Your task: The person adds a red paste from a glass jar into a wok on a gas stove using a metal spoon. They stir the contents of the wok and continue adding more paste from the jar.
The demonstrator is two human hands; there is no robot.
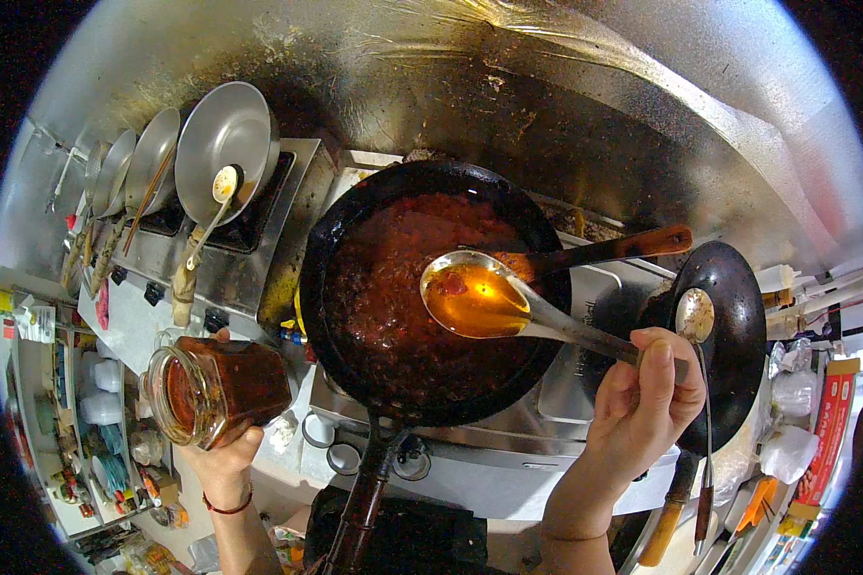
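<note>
My left hand (230, 449) grips a faceted glass jar (248, 381), tilted with its open mouth towards the left, dark red chunky sauce inside. In my right hand (651, 395) is the handle of a large metal spoon (475, 295), whose bowl holds clear orange-red oil with a small red piece in it. The spoon hovers over a black wok (316, 287) of dark red, oily sauce. A spatula with a wooden handle (618, 244) rests in the wok, its head partly hidden behind the spoon.
Several pans (223, 144) stand on burners at the left, the nearest holding a ladle (226, 183). Another black wok (733, 323) with a long-handled spoon (695, 316) sits at the right. Jar lids (343, 458) lie below the main wok, whose handle (363, 496) points towards me. A stained metal wall (518, 108) rises behind.
</note>
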